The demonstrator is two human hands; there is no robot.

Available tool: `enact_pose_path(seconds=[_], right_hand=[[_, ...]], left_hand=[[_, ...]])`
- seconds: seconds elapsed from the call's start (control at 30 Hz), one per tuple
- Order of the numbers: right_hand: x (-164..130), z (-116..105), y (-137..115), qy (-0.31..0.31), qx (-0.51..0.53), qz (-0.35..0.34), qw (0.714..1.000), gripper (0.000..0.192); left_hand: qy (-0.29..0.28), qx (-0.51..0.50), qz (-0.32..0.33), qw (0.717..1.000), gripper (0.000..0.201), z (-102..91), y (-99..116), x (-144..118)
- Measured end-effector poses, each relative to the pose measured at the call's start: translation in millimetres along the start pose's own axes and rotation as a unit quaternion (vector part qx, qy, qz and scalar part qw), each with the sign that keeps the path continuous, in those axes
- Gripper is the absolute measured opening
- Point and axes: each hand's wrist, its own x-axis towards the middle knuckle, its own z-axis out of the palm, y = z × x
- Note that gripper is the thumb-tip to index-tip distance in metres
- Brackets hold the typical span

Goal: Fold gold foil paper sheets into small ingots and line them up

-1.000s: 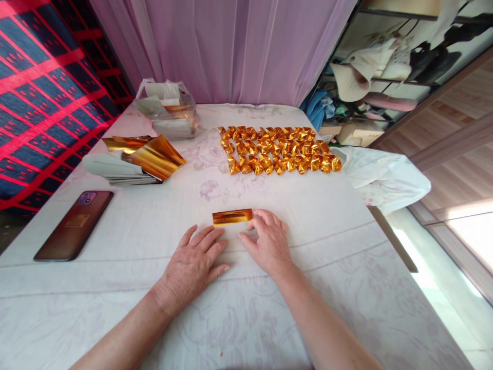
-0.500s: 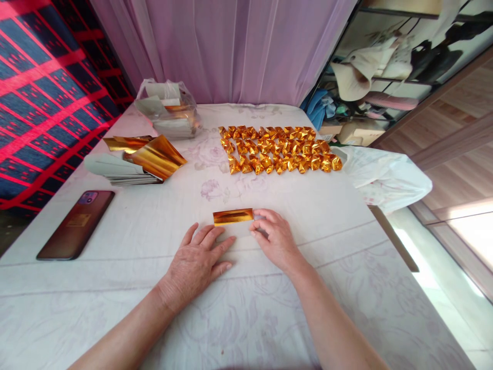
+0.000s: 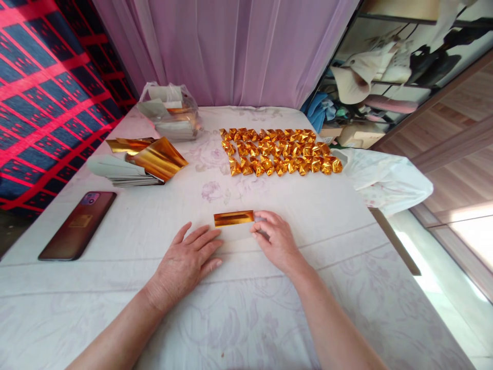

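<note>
While my left hand [image 3: 185, 262] lies spread-fingered and my right hand [image 3: 277, 241] curls at its end, pinch unclear, the gold strip [image 3: 233, 218] on the tabletop [image 3: 327, 205] looks light, slick, easily creased, best held by its edges.

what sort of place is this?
Probably a room in someone's home: the purple curtain, floral tablecloth and crowded shelves suggest that.
</note>
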Motion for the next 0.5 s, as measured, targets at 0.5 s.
enact_pose_path(seconds=[0.5], right_hand=[[-0.9, -9.0, 3.5, 0.008, 0.093, -0.006, 0.996, 0.022]], left_hand=[[0.051, -0.019, -0.062, 0.997, 0.043, 0.8, -3.3, 8.2]])
